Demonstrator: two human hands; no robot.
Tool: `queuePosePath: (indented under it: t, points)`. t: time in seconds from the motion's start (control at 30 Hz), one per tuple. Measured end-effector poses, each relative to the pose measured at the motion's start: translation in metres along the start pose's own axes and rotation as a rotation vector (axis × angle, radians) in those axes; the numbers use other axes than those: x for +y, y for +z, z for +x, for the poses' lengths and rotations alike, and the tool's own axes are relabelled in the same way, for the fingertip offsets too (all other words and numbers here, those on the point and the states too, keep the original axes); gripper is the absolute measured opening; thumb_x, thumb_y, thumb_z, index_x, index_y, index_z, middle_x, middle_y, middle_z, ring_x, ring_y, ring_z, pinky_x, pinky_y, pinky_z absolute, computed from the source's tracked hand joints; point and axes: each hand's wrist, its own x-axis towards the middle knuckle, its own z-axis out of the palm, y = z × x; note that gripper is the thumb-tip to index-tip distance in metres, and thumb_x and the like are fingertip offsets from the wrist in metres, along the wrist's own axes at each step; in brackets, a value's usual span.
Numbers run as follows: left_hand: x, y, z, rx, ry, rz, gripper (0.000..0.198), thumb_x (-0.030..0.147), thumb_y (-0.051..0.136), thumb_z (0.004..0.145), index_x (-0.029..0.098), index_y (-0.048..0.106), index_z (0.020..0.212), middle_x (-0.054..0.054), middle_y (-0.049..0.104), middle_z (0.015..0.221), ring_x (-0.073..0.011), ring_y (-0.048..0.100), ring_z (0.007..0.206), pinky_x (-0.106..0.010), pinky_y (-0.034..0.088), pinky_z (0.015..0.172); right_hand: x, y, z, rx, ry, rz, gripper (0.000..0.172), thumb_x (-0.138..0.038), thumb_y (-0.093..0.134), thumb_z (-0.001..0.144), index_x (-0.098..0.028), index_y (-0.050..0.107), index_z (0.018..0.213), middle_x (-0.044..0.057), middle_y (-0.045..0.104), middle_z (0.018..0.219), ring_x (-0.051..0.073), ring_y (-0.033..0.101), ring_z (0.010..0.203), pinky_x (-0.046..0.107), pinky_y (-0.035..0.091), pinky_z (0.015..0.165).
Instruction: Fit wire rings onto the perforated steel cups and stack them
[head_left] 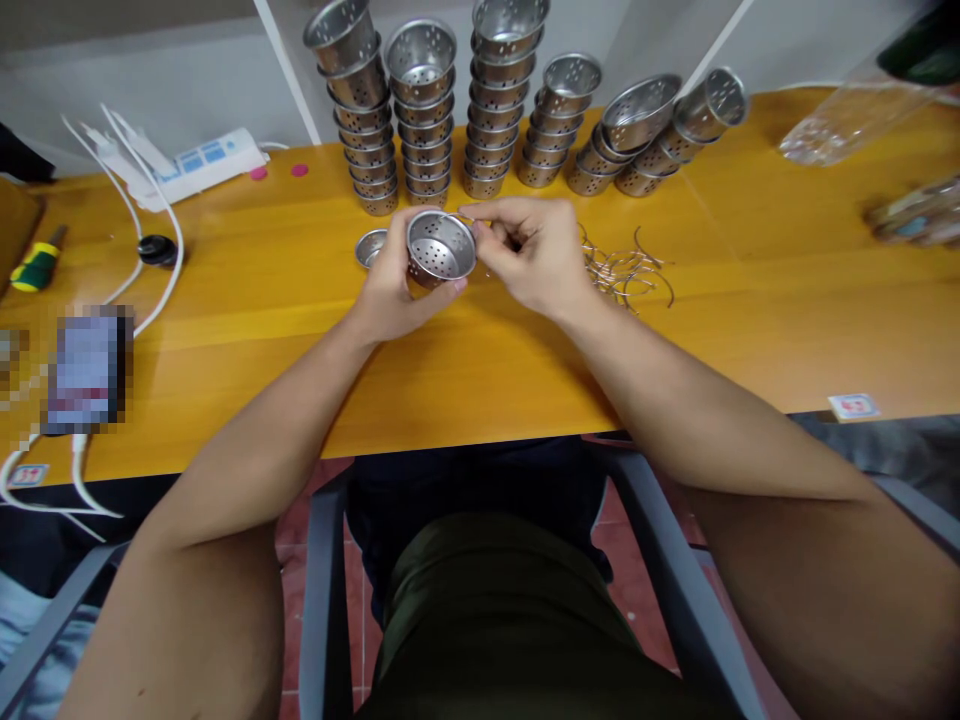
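Note:
My left hand (pixel 394 275) is wrapped round a perforated metal cup (pixel 441 248), its open mouth tilted toward me. At the cup's right rim, my right hand (pixel 532 245) is closed in a pinch on a thin curved wire (pixel 465 218); most of the wire is hidden by the fingers. Behind my left hand a second small metal cup (pixel 370 248) stands on the table, partly covered. A loose pile of thin curved wires (pixel 626 270) lies just right of my right hand.
Several stacks of perforated cups (pixel 427 110) line the back of the wooden table (pixel 480 370); the rightmost stacks (pixel 667 140) lean. To the left are a power strip (pixel 210 165), cables, a phone (pixel 86 370) and a screwdriver (pixel 37 262). A clear plastic bottle (pixel 832 130) lies at right.

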Motion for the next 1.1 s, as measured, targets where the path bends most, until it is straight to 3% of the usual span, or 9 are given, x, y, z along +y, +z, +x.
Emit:
queuePosePath:
  t: [0.2, 0.4, 0.8, 0.97, 1.1]
  points:
    - [0.004, 0.004, 0.002, 0.001, -0.060, -0.019, 0.104, 0.098, 0.106, 0.092, 0.039, 0.066, 0.167, -0.011, 0.081, 0.156, -0.0463, 0.086, 0.154, -0.071, 0.075, 0.136, -0.004, 0.000, 0.000, -0.028, 0.018, -0.029, 0.047, -0.067, 0.090, 0.121, -0.032, 0.094, 0.152, 0.007, 0.072, 0.093, 0.032, 0.077, 0.096, 0.051, 0.075, 0.089]
    - [0.006, 0.003, 0.003, -0.019, -0.027, 0.022, 0.099, 0.096, 0.104, 0.097, 0.040, 0.063, 0.168, -0.011, 0.082, 0.151, -0.0464, 0.087, 0.152, -0.073, 0.076, 0.134, -0.004, 0.002, 0.000, -0.034, 0.022, -0.036, 0.042, -0.061, 0.092, 0.120, -0.031, 0.095, 0.150, 0.007, 0.070, 0.094, 0.032, 0.076, 0.098, 0.050, 0.074, 0.090]
    - [-0.001, 0.008, 0.001, 0.000, -0.015, 0.042, 0.106, 0.088, 0.114, 0.092, 0.037, 0.062, 0.169, -0.013, 0.084, 0.154, -0.0480, 0.088, 0.152, -0.074, 0.074, 0.137, -0.012, 0.000, -0.004, -0.039, 0.023, -0.032, 0.036, -0.053, 0.094, 0.117, -0.032, 0.094, 0.146, 0.004, 0.069, 0.089, 0.031, 0.074, 0.094, 0.047, 0.072, 0.089]
    - [-0.008, 0.010, -0.002, 0.005, -0.017, -0.001, 0.112, 0.094, 0.114, 0.088, 0.038, 0.061, 0.170, -0.011, 0.082, 0.158, -0.0472, 0.085, 0.156, -0.072, 0.071, 0.138, 0.006, 0.007, 0.000, -0.006, -0.069, 0.024, 0.025, -0.046, 0.093, 0.119, -0.028, 0.096, 0.136, 0.002, 0.067, 0.086, 0.026, 0.070, 0.088, 0.044, 0.071, 0.088]
    - [-0.009, 0.011, -0.002, -0.029, 0.029, 0.054, 0.122, 0.099, 0.111, 0.088, 0.035, 0.052, 0.174, -0.013, 0.080, 0.163, -0.0444, 0.084, 0.153, -0.069, 0.071, 0.134, 0.026, 0.021, 0.006, 0.062, -0.166, 0.098, 0.028, -0.040, 0.093, 0.117, -0.025, 0.092, 0.140, -0.002, 0.059, 0.080, 0.022, 0.064, 0.079, 0.039, 0.068, 0.082]
